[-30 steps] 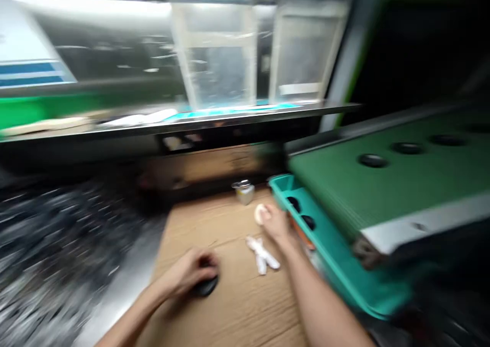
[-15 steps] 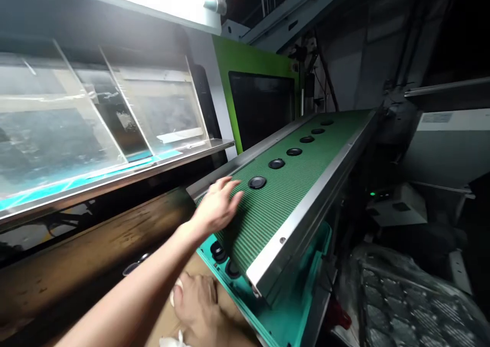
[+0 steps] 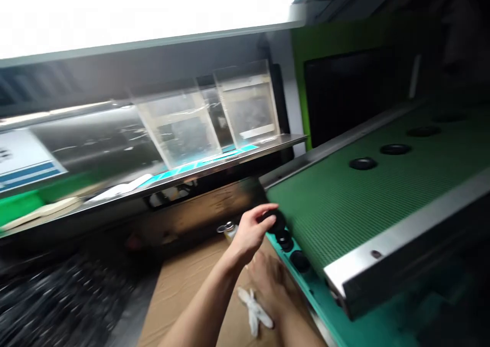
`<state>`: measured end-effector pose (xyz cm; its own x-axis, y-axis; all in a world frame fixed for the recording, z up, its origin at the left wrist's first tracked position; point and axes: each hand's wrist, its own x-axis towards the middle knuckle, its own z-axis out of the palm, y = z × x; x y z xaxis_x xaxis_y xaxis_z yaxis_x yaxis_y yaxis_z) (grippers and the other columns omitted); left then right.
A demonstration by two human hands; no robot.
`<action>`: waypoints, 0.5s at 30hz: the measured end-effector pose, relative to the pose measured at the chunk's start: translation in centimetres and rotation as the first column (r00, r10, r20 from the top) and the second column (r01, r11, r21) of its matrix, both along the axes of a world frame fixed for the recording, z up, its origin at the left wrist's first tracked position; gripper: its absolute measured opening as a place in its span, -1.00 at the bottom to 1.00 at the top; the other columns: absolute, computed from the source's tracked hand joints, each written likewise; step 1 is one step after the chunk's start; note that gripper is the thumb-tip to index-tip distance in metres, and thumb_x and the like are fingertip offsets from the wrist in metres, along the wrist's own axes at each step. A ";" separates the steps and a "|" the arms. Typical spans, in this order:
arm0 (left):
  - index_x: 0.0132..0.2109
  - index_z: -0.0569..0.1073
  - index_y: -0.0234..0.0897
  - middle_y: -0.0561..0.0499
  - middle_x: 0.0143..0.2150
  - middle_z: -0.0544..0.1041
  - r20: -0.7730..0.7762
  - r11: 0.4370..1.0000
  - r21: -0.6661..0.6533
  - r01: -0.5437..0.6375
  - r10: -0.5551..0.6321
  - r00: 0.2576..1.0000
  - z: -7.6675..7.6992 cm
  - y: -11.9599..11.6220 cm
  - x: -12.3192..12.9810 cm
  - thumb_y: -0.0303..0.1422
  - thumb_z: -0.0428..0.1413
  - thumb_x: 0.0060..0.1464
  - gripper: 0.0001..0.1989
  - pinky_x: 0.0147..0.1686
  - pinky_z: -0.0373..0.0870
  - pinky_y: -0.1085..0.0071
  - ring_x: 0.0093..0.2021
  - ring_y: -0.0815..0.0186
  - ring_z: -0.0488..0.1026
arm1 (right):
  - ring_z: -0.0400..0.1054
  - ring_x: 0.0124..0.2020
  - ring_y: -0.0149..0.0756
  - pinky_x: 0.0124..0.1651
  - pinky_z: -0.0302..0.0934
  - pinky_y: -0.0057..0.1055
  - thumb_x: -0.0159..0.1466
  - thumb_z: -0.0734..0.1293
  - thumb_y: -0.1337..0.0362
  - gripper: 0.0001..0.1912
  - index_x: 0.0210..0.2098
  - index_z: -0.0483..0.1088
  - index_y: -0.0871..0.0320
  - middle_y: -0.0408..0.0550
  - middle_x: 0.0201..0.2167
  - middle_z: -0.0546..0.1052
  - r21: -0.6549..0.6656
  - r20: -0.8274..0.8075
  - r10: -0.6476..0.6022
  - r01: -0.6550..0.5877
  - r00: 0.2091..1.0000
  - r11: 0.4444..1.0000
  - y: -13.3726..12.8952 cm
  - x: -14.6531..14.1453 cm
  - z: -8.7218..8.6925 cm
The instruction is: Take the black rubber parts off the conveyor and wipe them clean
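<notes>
My left hand (image 3: pixel 250 234) is closed at the near left corner of the green conveyor belt (image 3: pixel 329 209), with a black round disc (image 3: pixel 276 222) pinched between thumb and fingers. Lower down, my right hand (image 3: pixel 264 270) is smeared by motion, and its fingers are partly hidden behind my left wrist. More black discs (image 3: pixel 300 261) sit in the teal crate (image 3: pixel 317 306) below the belt's end. Farther up the belt lies a line of several similar discs, the closest of them a black disc (image 3: pixel 363 163).
Crumpled white strips (image 3: pixel 254 311) lie on a brown cardboard surface (image 3: pixel 191 286). A small bottle (image 3: pixel 230 229) stands at its back edge. The conveyor's metal side rail (image 3: pixel 413 234) juts out at right. Behind runs a machine ledge (image 3: pixel 214 166); dark plastic wrap (image 3: pixel 57 296) fills the lower left.
The view has swung left. My left hand has left the belt surface with the nearest disc now in its grip. My right hand stays low by the crate.
</notes>
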<state>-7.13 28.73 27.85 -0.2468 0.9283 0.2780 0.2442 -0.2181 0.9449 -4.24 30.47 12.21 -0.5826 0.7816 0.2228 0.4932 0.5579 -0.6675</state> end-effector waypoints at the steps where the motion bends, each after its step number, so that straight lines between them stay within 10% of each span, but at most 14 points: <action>1: 0.01 0.53 -0.20 -0.06 -0.12 0.55 0.147 0.996 -0.063 -0.062 0.070 0.987 -1.8 -3.1 -2.5 -0.27 0.22 0.03 -0.63 -0.16 0.41 0.35 -0.19 0.28 0.47 | 0.49 -0.25 -0.05 -0.19 0.30 -0.23 0.37 0.09 0.13 -0.59 -0.01 0.44 0.15 0.15 -0.29 0.59 0.005 0.033 -0.029 0.029 0.999 1.000 0.0 0.0 -0.1; 8: -0.05 0.51 -0.28 0.00 -0.26 0.55 0.649 0.871 -0.224 -0.438 0.468 0.600 -13.5 -17.8 -11.2 -0.36 0.36 -0.17 -0.54 -0.38 0.34 0.48 -0.35 0.39 0.45 | 0.48 -0.18 -0.07 -0.17 0.30 -0.29 0.34 0.11 -0.06 -0.50 0.14 0.35 0.00 0.06 -0.18 0.58 -0.014 -0.199 -0.028 0.025 0.980 1.000 -3.7 -0.9 1.9; 15: -0.29 0.54 -0.44 -0.09 -0.35 0.54 0.939 0.967 0.013 -0.256 0.077 0.336 -15.7 -17.8 -10.0 -0.36 0.18 -0.01 -0.82 -0.21 0.32 0.40 -0.32 0.31 0.44 | 0.43 -0.48 -0.14 -0.40 0.30 -0.28 0.24 0.19 -0.19 -0.44 0.10 0.38 -0.09 -0.14 -0.48 0.53 -0.147 -0.177 0.199 -0.226 0.964 0.963 -11.6 -2.8 0.6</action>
